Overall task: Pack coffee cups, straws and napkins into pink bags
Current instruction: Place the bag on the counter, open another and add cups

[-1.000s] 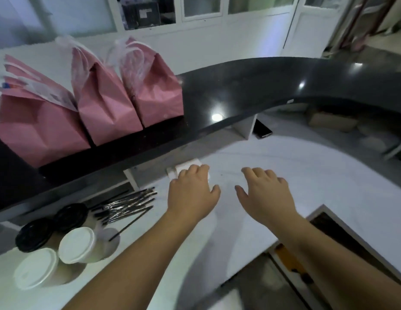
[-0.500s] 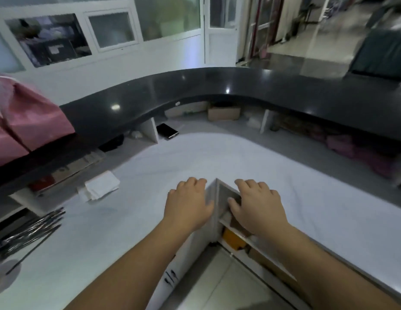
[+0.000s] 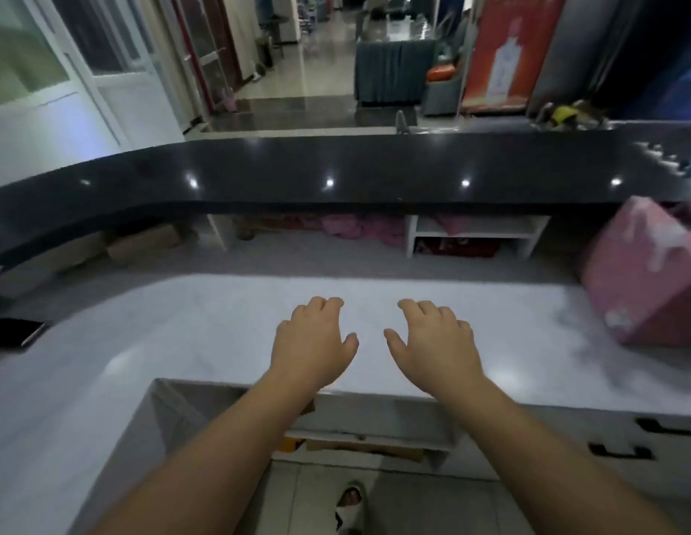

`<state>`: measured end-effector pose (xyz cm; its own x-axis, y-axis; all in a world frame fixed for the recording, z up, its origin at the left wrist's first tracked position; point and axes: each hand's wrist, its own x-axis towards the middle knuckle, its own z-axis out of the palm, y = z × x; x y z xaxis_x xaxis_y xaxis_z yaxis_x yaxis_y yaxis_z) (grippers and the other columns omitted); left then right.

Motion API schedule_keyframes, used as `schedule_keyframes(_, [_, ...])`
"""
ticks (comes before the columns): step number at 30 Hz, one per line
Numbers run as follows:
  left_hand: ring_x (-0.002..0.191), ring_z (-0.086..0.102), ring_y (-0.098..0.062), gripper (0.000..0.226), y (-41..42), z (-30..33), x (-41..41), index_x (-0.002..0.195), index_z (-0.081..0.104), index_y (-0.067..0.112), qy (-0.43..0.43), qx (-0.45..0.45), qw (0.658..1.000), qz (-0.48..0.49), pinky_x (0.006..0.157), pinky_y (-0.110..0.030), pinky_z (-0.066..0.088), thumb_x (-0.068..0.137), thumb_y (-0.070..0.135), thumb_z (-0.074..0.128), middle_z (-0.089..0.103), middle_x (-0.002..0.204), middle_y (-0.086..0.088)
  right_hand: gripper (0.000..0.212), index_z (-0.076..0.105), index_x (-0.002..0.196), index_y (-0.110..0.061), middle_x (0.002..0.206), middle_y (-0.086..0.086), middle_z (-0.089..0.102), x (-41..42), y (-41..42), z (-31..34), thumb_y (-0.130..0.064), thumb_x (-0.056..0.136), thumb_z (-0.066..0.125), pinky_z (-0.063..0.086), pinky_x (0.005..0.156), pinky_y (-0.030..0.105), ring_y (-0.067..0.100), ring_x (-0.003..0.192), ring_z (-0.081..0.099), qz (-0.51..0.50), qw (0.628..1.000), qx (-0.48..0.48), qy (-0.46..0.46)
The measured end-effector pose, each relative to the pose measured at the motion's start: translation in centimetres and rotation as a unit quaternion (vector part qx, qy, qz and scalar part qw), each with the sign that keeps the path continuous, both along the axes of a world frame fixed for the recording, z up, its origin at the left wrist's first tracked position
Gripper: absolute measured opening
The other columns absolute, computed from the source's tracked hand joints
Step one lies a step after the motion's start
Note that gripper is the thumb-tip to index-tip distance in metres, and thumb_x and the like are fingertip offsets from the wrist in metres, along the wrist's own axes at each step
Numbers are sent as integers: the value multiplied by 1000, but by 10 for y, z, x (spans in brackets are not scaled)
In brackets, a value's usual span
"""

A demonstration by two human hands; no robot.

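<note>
My left hand [image 3: 311,341] and my right hand [image 3: 436,343] hover side by side, palms down, over the white lower counter [image 3: 181,334], near its front edge. Both hold nothing and their fingers hang loosely curled. A pink bag [image 3: 644,279] with white print stands on the counter at the far right, well away from my right hand. More pink bags [image 3: 359,227] lie in the open shelf under the black upper counter. No cups, straws or napkins are in view.
The black raised counter [image 3: 336,171] runs across behind the white one. A dark phone [image 3: 14,332] lies at the left edge. Cardboard boxes [image 3: 143,243] and a white shelf unit [image 3: 475,235] sit below the black top. Under the counter opens a cubby [image 3: 359,438].
My view has swung to the right: the pink bags on the black counter, cups, straws and napkins have left the frame, and a pink bag at the right has come in. Both hands stay empty.
</note>
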<state>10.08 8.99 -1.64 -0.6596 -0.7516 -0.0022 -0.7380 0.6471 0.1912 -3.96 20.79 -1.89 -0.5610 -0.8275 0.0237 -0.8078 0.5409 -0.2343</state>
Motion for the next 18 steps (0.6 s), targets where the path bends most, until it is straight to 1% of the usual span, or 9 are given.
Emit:
schedule_keyframes(2, [130, 51, -24, 61, -3, -3, -47, 152, 39, 26, 8, 8, 999, -42, 102, -44, 50, 98, 53, 51, 50, 149, 3, 54, 43, 146, -27, 138, -3, 57, -37, 12, -2, -55, 100, 41, 43, 97, 44, 25, 122, 53, -53, 999, 2, 6])
schedule_keyframes(6, [135, 48, -24, 61, -12, -4, -135, 153, 39, 26, 28, 35, 992, -117, 105, -44, 48, 98, 52, 51, 47, 153, 3, 52, 46, 143, -25, 136, -1, 59, -106, 26, 5, -54, 100, 43, 43, 97, 43, 26, 120, 54, -152, 988, 2, 25])
schedule_keyframes(9, [135, 48, -25, 61, -19, -4, -195, 154, 38, 26, 34, 56, 982, -177, 103, -44, 49, 99, 51, 50, 45, 154, 3, 52, 47, 144, -24, 137, 1, 59, -153, 36, 15, -52, 100, 44, 43, 100, 45, 28, 123, 53, -222, 975, -7, 32])
schedule_keyframes(12, [135, 47, -26, 62, -21, -5, -249, 154, 37, 26, 29, 78, 970, -230, 104, -48, 49, 99, 51, 50, 44, 155, 2, 53, 45, 145, -22, 138, 4, 58, -192, 51, 23, -51, 101, 45, 44, 102, 46, 30, 124, 53, -287, 957, -12, 32])
schedule_keyframes(18, [132, 51, -27, 62, -2, -9, -339, 153, 39, 24, 29, 123, 947, -297, 102, -50, 50, 98, 49, 51, 46, 153, -1, 50, 54, 140, -14, 130, 10, 62, -251, 93, 24, -43, 100, 52, 49, 94, 47, 36, 115, 56, -390, 920, -35, 29])
